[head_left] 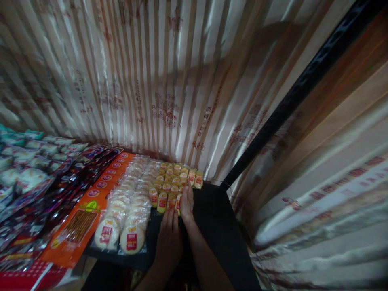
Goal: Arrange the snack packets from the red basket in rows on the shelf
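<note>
Rows of small yellow packaged snacks (162,202) with red labels lie at the back of a black shelf (215,218). My left hand (169,222) rests with its fingers stretched out against the front edge of these packs. Along their right side lies my right hand (187,202), flat and with fingers extended toward the back. Neither hand is wrapped round a pack. Two more yellow packs (195,178) sit beyond the right fingertips. Left of the yellow rows are two columns of round white crackers (132,238) in clear wrappers.
Orange packs of brown sticks (80,224), dark shiny packets (57,194) and white packets (30,178) fill the left. Wavy printed plastic sheeting (169,81) hangs behind and at the right. A black metal post (273,121) rises from the shelf's back right corner.
</note>
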Available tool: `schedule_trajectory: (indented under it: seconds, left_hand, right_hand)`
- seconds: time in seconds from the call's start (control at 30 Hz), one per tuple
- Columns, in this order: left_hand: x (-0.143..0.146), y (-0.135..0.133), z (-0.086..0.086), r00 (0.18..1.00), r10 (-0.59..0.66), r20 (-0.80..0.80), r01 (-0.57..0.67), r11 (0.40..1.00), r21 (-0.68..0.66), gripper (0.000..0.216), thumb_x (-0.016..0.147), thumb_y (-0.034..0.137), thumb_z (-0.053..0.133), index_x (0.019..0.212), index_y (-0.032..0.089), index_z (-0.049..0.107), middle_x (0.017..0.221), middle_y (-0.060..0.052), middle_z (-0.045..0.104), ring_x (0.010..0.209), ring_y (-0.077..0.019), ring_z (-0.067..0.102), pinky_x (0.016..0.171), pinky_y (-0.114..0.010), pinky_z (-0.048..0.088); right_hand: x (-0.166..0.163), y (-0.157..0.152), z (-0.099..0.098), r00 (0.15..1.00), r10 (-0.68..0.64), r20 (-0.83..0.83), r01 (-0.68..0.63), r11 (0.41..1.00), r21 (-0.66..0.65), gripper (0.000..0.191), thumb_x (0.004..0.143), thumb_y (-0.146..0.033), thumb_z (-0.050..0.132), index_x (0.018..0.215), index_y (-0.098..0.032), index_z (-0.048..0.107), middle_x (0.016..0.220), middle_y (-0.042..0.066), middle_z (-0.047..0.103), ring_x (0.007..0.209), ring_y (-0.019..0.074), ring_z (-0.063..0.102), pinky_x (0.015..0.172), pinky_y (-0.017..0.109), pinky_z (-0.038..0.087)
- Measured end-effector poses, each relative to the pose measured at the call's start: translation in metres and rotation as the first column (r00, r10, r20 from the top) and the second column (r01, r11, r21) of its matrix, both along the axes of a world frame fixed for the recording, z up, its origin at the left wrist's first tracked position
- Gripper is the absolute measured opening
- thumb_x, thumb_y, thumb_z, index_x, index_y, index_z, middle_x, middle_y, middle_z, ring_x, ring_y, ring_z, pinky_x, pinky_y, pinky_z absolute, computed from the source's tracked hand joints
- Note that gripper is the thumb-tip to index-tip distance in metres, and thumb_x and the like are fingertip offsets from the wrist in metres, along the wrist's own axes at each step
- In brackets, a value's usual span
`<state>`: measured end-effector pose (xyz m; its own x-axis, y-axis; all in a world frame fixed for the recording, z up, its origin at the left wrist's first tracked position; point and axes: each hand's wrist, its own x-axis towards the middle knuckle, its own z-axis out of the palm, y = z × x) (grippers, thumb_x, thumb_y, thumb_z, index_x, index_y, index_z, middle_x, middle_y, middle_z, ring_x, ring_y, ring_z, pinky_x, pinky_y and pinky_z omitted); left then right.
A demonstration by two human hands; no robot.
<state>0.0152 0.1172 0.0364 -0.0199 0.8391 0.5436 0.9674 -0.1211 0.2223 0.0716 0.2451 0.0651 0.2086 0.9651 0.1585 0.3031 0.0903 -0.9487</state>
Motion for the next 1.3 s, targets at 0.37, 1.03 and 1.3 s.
schedule_trajectory:
  seconds: [0.37, 1.03, 1.3]
  left_hand:
    - [-0.004, 0.000, 0.006, 0.988, -0.100, 0.117, 0.100, 0.995, 0.007, 0.047, 0.084, 0.008, 0.033, 0.131, 0.007, 0.032, 0.138, -0.017, 0.038, 0.135, -0.0227, 0.023, 0.101, -0.042, 0.040]
    - [-0.005, 0.001, 0.012, 0.987, -0.081, 0.141, 0.073, 0.996, 0.055, 0.048, 0.076, 0.004, 0.034, 0.120, 0.008, 0.050, 0.128, -0.016, 0.050, 0.125, -0.0241, 0.039, 0.099, -0.041, 0.040]
    - [-0.013, -0.009, 0.019, 0.961, -0.044, 0.274, 0.013, 0.993, 0.116, 0.055, 0.075, 0.006, 0.038, 0.130, 0.010, 0.040, 0.139, -0.016, 0.036, 0.133, -0.0253, 0.025, 0.104, -0.047, 0.034]
  right_hand:
    - [0.000, -0.003, 0.002, 0.999, 0.025, 0.046, -0.026, 1.000, 0.014, 0.067, 0.085, -0.057, 0.019, 0.135, -0.016, 0.034, 0.141, 0.009, 0.036, 0.132, 0.0212, 0.026, 0.108, 0.040, 0.017]
    - [0.017, -0.042, -0.002, 0.995, -0.085, 0.041, 0.084, 0.996, 0.025, 0.068, 0.085, -0.056, 0.020, 0.131, -0.010, 0.038, 0.138, 0.015, 0.039, 0.129, 0.0228, 0.032, 0.107, 0.040, 0.022]
    - [0.022, -0.084, -0.010, 0.985, -0.035, 0.166, 0.029, 0.999, 0.039, 0.064, 0.085, -0.051, 0.028, 0.132, -0.009, 0.037, 0.138, 0.016, 0.039, 0.129, 0.0250, 0.032, 0.106, 0.043, 0.025]
